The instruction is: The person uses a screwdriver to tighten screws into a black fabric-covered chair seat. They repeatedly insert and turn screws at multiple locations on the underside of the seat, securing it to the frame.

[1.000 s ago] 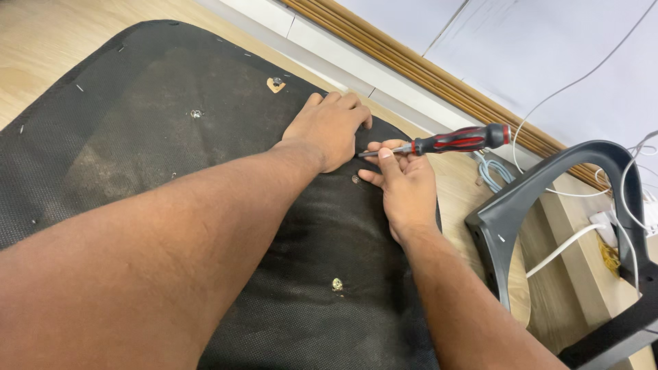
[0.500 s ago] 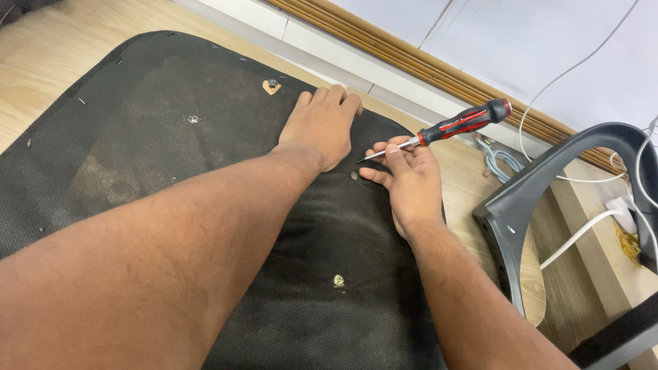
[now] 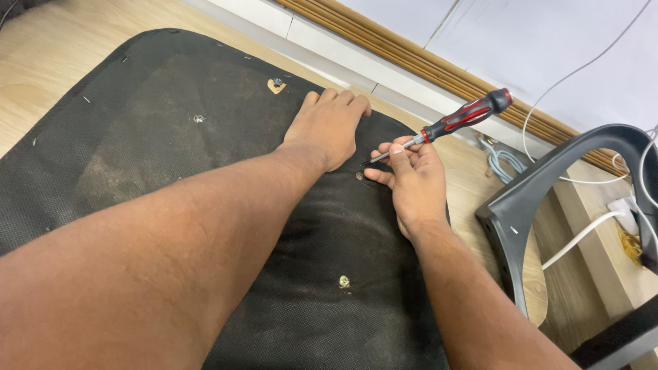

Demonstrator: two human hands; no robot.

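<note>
While left hand (image 3: pixel 331 127) lies flat on the black seat pad (image 3: pixel 171 157) on the floor, right hand (image 3: pixel 409 179) pinches a red-black screwdriver (image 3: pixel 449 125), tip by a screw hole (image 3: pixel 359 176). Other fittings look undone, prob early on.

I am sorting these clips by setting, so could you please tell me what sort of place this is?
Probably an office or a room at home, with the work done on the floor: a wooden floor, a skirting board along the wall, and white cables beside a dark chair part.
</note>
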